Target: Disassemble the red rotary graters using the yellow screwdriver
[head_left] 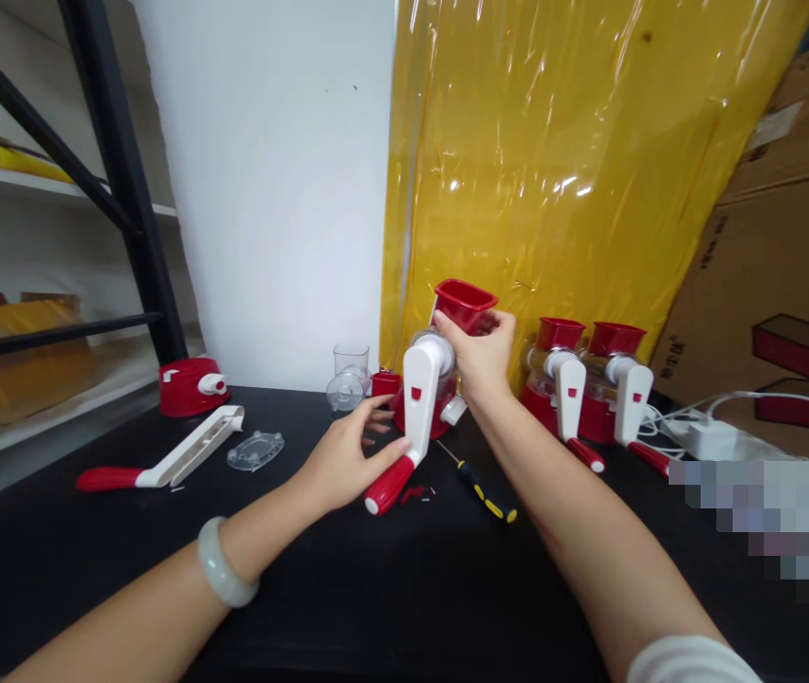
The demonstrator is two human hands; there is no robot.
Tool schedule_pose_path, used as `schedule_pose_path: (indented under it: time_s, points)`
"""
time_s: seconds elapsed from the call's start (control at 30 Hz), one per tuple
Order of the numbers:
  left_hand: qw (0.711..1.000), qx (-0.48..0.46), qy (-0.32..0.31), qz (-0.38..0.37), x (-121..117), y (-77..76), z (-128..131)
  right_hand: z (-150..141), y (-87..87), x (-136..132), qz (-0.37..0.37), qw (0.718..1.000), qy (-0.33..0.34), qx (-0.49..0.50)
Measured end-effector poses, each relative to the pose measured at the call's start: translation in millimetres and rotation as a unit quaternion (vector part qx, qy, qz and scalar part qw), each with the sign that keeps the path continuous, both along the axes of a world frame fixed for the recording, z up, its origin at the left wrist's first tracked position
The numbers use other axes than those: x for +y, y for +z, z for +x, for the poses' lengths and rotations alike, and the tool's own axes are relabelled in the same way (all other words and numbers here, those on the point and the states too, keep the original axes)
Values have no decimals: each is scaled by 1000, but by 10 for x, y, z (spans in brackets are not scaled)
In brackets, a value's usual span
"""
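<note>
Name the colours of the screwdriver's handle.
The screwdriver's handle is dark, near black, with yellow patches and a yellow end; the head view shows it best.

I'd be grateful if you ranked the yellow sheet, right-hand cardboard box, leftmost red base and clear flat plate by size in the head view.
Largest to smallest:
Yellow sheet
Cardboard box
Red base
Clear plate

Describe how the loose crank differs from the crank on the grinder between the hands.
The loose crank lies on the table; the mounted crank is on the grinder. The loose crank shows its hollow inside; the mounted crank shows a closed face with a red mark. Both have a white arm and a red grip.
</note>
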State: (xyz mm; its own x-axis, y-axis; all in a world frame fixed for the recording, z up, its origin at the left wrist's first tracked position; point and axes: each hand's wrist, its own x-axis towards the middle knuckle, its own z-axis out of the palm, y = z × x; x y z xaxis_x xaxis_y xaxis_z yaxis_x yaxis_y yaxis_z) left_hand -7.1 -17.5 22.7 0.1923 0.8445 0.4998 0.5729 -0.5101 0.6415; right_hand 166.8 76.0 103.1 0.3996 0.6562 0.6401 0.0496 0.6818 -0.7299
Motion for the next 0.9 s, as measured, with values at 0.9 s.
schedule_pose_path:
  time_s: [0.9]
  points:
    - [997,1,69,25,344,75,-387,-365,-63,-97,-45,969,-2,-244]
